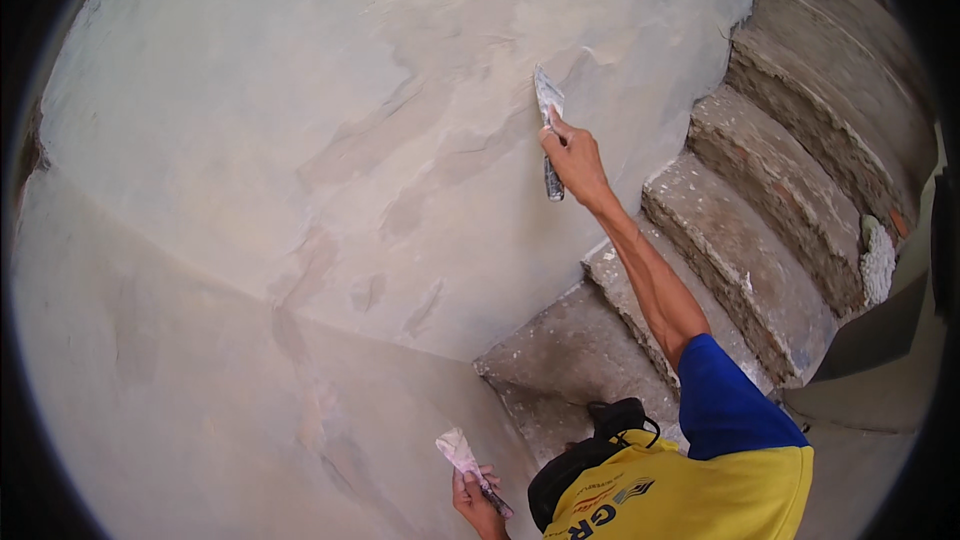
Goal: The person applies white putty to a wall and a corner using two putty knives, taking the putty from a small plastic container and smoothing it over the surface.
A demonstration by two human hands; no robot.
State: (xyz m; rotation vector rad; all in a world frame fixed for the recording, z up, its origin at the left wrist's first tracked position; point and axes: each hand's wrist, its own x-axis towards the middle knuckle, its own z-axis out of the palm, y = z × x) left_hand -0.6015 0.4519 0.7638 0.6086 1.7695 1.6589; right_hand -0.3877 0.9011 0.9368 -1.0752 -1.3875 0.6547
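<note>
My right hand is stretched forward and closed around the handle of a putty knife. That knife's whitish, putty-smeared blade lies at the wall, beside a ridge of fresh pale filler. Lower down, near my body, my left hand grips a second putty knife with a dark handle. A thick coat of white putty covers its blade, which points up and away from me. Darker grey-brown patches and streaks of filler run diagonally over the pale plaster.
Rough, dusty concrete steps climb along the right of the wall, with crumbly edges and white specks. A whitish lumpy object sits at the far right end of a step. The wall meets another wall face at a corner on the left.
</note>
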